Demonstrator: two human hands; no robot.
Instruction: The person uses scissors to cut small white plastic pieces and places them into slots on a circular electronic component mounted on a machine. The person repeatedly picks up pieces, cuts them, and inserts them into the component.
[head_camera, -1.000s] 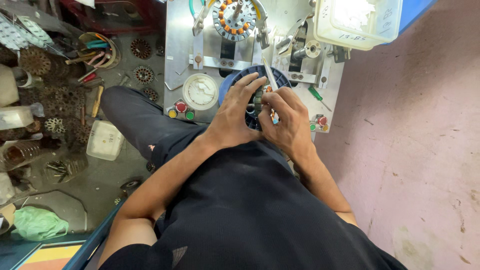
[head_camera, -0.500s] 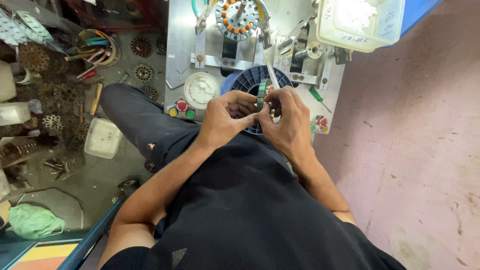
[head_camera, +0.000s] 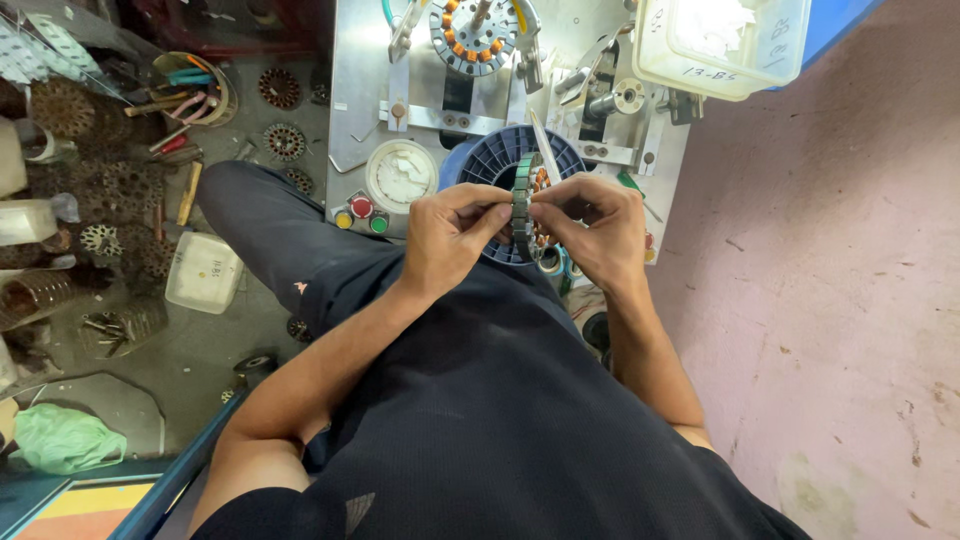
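Pinching a green stator ring (head_camera: 522, 212) edge-on, left hand (head_camera: 452, 240) and right hand (head_camera: 592, 232) both gripping it, above a blue spool (head_camera: 492, 160), bench's front edge.

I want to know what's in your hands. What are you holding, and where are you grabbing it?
A dark green toothed ring, seen edge-on. The left hand and right hand pinch its rim from opposite sides with fingertips.

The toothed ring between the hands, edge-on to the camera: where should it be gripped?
Grip the toothed ring by its rim, from its left and right sides, as the left hand and right hand do. Seen edge-on, it is thin, so the rim is likely the firmest hold.
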